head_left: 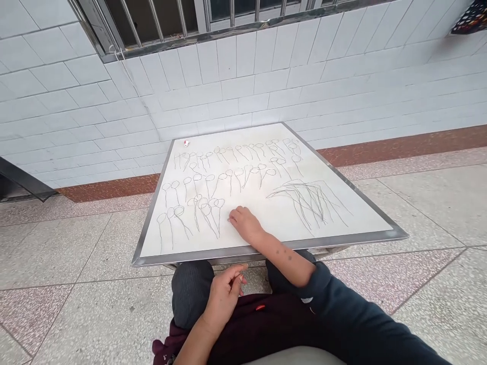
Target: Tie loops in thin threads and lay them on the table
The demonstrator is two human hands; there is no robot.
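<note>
Thin dark strands with a round loop at one end lie in rows on the white tabletop. Toward the right is a loose pile of long strands that show no loops. My right hand rests on the table near its front edge, just right of the lowest row, fingers curled down and pressed together. Whatever its fingertips hold, if anything, is hidden. Below the table edge, over my lap, my left hand is closed, thumb and fingers drawn together. I cannot make out anything between them.
A metal strip edges the table. Near the far left corner sits a small red-and-white item. Behind stands a white tiled wall with a barred window. My knees are at the front edge.
</note>
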